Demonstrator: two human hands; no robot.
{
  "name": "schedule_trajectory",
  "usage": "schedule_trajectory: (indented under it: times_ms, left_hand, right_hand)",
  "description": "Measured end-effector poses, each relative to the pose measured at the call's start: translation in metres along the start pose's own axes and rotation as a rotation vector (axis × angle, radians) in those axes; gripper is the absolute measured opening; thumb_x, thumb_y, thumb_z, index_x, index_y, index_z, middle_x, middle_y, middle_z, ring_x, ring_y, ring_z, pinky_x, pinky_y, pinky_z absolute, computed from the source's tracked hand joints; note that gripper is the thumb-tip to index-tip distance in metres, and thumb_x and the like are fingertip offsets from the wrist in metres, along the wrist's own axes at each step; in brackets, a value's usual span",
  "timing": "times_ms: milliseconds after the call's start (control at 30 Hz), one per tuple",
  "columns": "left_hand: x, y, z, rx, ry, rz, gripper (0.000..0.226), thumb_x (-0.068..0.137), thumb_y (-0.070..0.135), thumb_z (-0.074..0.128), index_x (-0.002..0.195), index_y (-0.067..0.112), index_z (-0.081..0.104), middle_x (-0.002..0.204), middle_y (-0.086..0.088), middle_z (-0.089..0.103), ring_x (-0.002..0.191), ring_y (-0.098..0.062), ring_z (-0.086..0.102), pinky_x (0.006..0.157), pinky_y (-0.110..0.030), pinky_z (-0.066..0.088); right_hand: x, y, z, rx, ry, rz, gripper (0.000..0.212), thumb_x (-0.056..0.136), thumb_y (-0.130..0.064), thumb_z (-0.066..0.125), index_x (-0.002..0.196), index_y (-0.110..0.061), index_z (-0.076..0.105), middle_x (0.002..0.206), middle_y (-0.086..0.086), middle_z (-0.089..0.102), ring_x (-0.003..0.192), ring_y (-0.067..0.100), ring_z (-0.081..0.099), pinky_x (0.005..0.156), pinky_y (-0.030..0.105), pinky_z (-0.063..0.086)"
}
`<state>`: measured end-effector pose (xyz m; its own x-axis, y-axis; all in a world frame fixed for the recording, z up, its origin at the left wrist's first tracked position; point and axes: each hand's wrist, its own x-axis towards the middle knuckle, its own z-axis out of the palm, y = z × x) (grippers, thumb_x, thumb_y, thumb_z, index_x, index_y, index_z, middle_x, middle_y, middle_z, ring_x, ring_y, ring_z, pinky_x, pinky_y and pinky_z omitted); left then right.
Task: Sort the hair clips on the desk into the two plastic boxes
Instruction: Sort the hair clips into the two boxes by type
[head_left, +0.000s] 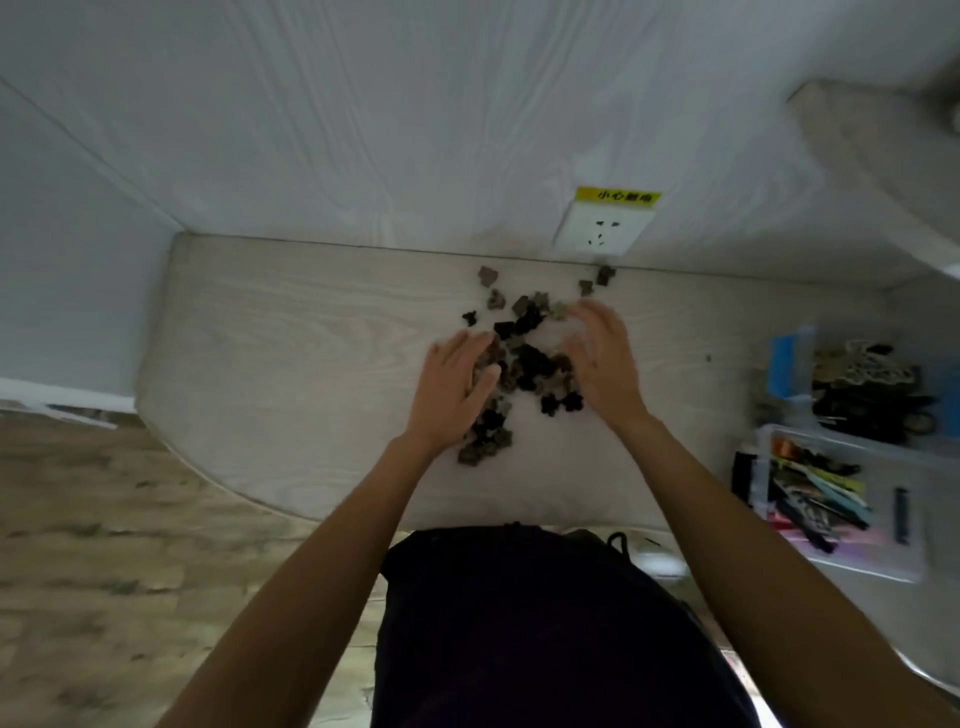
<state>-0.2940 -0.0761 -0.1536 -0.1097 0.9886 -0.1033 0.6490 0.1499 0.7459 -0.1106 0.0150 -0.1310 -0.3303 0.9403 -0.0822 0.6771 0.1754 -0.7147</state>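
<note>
A pile of small black, brown and grey hair clips (530, 364) lies in the middle of the pale wood desk (291, 374). My left hand (454, 387) lies flat on the pile's left side, fingers apart. At the pile's right edge my right hand (605, 361) hovers with fingers spread. Neither hand holds a clip. Stray clips (597, 280) sit near the wall. At the right stand two plastic boxes: a far one with a blue lid (787, 364) holding dark and patterned clips, and a near clear one (898, 540) with long coloured clips.
A white wall socket (602, 231) with a yellow label is just behind the desk. A shelf edge (872, 171) juts out at upper right. Wood floor (93, 545) lies to the left of the desk's curved edge. My dark clothing (519, 623) is against the front edge.
</note>
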Motion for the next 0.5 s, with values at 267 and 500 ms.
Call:
schedule_trajectory:
  times_ms: [267, 500]
  left_hand:
    - [0.082, -0.001, -0.035, -0.003, 0.057, -0.021, 0.048, 0.092, 0.021, 0.047, 0.138, 0.010, 0.038, 0.144, -0.014, 0.037, 0.131, -0.029, 0.033, 0.110, -0.033, 0.026]
    - [0.101, -0.002, -0.035, 0.238, -0.202, 0.042, 0.051, 0.088, 0.040, 0.034, 0.133, 0.019, 0.046, 0.136, -0.004, 0.050, 0.129, -0.025, 0.037, 0.104, -0.036, 0.031]
  right_hand:
    - [0.074, 0.015, -0.013, -0.173, -0.090, 0.120, 0.041, 0.087, -0.030, 0.048, 0.120, -0.008, 0.057, 0.130, 0.017, 0.051, 0.117, 0.037, 0.047, 0.103, 0.042, 0.037]
    - [0.017, -0.004, -0.006, 0.026, -0.351, 0.058, 0.042, 0.098, -0.025, 0.042, 0.137, -0.012, 0.039, 0.143, 0.011, 0.039, 0.135, 0.024, 0.030, 0.113, 0.033, 0.019]
